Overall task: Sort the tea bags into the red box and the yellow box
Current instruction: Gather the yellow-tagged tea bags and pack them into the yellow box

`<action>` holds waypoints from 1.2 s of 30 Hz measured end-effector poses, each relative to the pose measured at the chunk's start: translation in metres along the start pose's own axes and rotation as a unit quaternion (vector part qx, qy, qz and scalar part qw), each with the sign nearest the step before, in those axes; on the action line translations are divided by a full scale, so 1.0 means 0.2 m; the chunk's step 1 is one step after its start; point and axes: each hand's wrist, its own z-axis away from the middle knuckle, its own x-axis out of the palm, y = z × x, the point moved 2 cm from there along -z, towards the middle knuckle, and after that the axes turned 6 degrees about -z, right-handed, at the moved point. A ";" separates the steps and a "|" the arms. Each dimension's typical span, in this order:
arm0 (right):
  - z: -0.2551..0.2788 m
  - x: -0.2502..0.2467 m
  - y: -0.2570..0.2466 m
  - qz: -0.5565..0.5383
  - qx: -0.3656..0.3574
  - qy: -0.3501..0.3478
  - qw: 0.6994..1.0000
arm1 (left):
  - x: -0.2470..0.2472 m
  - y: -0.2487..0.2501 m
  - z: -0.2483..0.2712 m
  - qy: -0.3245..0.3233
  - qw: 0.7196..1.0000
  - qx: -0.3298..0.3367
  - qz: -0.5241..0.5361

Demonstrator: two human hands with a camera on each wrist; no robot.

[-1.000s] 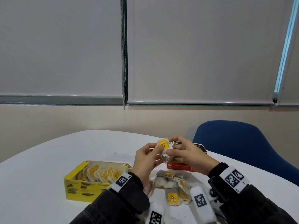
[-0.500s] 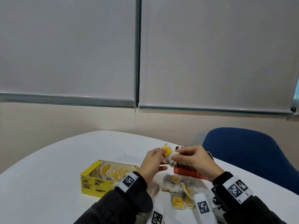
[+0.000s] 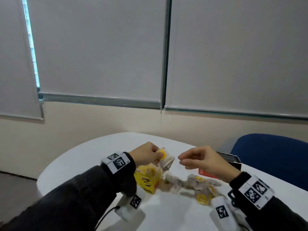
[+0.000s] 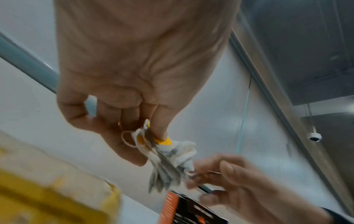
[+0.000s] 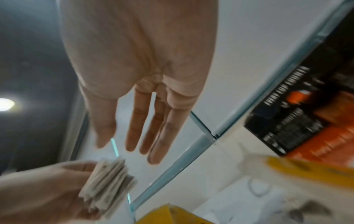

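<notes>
A: Which step is in hand here?

B: I'd judge it the carrying of a sorted batch. The left hand (image 3: 146,155) has its grip pinched on a bunch of tea bags (image 3: 164,160) with yellow tags, thumb on top and fingers beneath, held in the air just above the yellow box (image 3: 148,180).

A: And the right hand (image 3: 205,161)?

B: Its grip holds nothing. The fingers (image 5: 134,130) show long and loosely spread in the right wrist view, just beside the bunch and apart from it.

A: What does the next move call for?

B: Probably lowering the bunch into the yellow box, edge first so it slots in. The box's inside is mostly hidden by the arm, so I can't tell how full it is. The right hand is free to reach for the loose tea bags (image 3: 198,187) lying on the bench (image 3: 103,150) between the two boxes.

A: Where is the red box (image 3: 210,173)?

B: Behind the right hand, partly hidden, with a dark printed flap standing up.

A: How will the stuff handle?

B: The bags look like thin, soft paper, flat and slightly crumpled, fanned like pages in the pinch. A loop of thin string hangs at the fingers in the left wrist view. They should slip apart easily if the pinch loosens. Both boxes are light card with printed sides.
</notes>
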 end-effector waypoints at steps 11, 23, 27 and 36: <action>-0.08 0.41 -0.09 0.384 -0.137 -0.169 0.897 | -0.12 -0.21 0.03 -0.077 0.965 -0.140 -0.210; -0.12 0.48 -0.07 0.374 -0.139 -0.182 0.899 | -0.19 -0.33 0.03 0.003 0.953 -0.175 -0.249; -0.12 0.47 -0.07 0.368 -0.140 -0.181 0.901 | -0.19 -0.40 0.03 0.003 0.943 -0.196 -0.267; -0.12 0.46 -0.06 0.363 -0.129 -0.172 0.907 | -0.20 -0.43 0.02 -0.002 0.934 -0.226 -0.278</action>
